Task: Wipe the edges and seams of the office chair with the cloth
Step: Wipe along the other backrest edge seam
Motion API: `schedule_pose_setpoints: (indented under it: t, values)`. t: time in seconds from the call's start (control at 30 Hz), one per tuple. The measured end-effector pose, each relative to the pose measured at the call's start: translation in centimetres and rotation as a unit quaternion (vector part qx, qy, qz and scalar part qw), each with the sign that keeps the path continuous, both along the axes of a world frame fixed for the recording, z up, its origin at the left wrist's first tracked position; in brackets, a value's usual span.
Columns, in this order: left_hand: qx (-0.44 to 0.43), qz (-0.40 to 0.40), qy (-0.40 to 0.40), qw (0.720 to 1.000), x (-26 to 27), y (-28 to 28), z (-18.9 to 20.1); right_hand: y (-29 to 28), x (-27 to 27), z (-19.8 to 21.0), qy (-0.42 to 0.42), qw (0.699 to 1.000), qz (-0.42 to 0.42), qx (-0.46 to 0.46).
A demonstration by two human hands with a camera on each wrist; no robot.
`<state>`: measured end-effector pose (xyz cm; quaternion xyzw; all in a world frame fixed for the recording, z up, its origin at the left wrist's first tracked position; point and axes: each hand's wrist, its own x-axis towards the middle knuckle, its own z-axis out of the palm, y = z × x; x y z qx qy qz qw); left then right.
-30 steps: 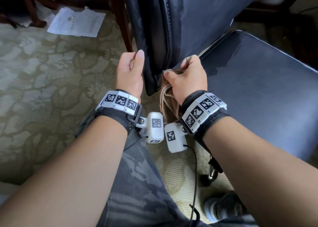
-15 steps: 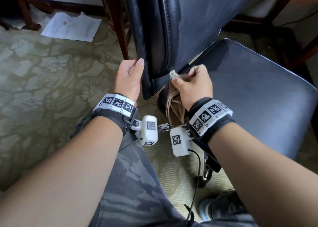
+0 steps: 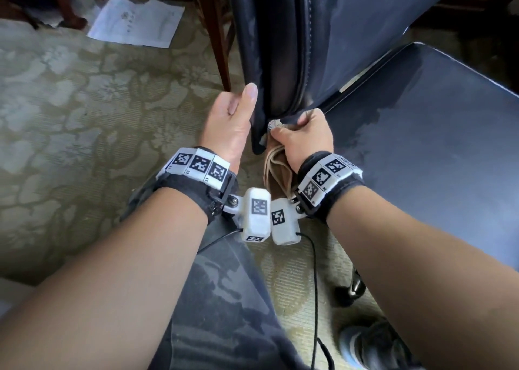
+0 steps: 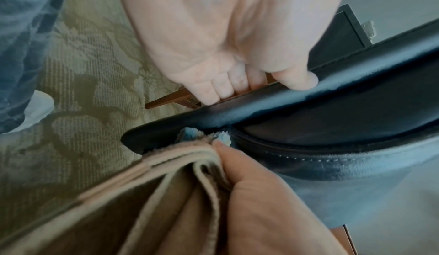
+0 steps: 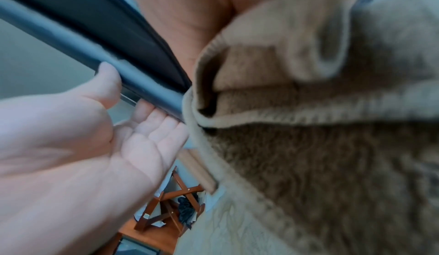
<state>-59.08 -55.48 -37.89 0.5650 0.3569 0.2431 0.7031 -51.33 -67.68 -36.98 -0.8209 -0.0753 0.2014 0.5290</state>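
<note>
The black leather office chair shows its backrest (image 3: 283,46) upright and its seat (image 3: 438,133) to the right. My left hand (image 3: 233,122) grips the backrest's side edge low down, thumb on the near face and fingers (image 4: 221,90) behind it. My right hand (image 3: 304,136) grips a folded tan cloth (image 3: 276,170) and presses its tip into the seam at the backrest's bottom corner. The left wrist view shows the cloth (image 4: 166,193) meeting the stitched backrest edge (image 4: 308,127). In the right wrist view the cloth (image 5: 308,146) fills the right side, with my left hand (image 5: 83,137) on the backrest edge (image 5: 95,39).
Patterned green carpet (image 3: 84,117) covers the floor. A sheet of paper (image 3: 134,22) lies at the back left beside wooden furniture legs (image 3: 216,32). A caster of the chair's base (image 3: 354,288) is under the seat. My trouser leg (image 3: 224,299) and shoe (image 3: 373,344) are below.
My right hand with the cloth has shifted slightly left along the backrest's bottom corner, closer to my left hand. The left hand has kept its hold on the backrest edge.
</note>
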Motion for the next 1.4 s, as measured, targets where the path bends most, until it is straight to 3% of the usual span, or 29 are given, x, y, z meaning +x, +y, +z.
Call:
schedule_pose_setpoints:
  t: [0.43, 0.9, 1.03, 1.13, 1.23, 1.4]
  values:
    - [0.013, 0.014, 0.012, 1.000, 0.1, -0.2, -0.1, -1.0, 0.4, 0.7, 0.066, 0.992, 0.002, 0.105]
    - [0.078, 0.054, 0.059, 0.994, -0.8, -2.2, 1.9, -4.7, 0.6, 5.3, -0.016, 0.991, -0.013, 0.130]
    - [0.158, 0.042, 0.099, 0.982, -1.7, -2.9, 3.2, -5.5, 0.8, 7.6, -0.031, 0.990, -0.013, 0.136]
    - [0.130, 0.013, 0.097, 0.987, -2.5, -3.3, 4.8, -6.0, 1.4, 10.2, -0.037, 0.984, -0.005, 0.176]
    - [0.076, -0.028, 0.042, 0.996, -3.2, -3.4, 7.9, -6.4, 2.1, 12.9, -0.048, 0.978, 0.011, 0.200]
    - [0.112, -0.060, -0.074, 0.989, -3.9, -4.3, 17.6, -8.2, 2.3, 15.7, -0.085, 0.984, 0.013, 0.155]
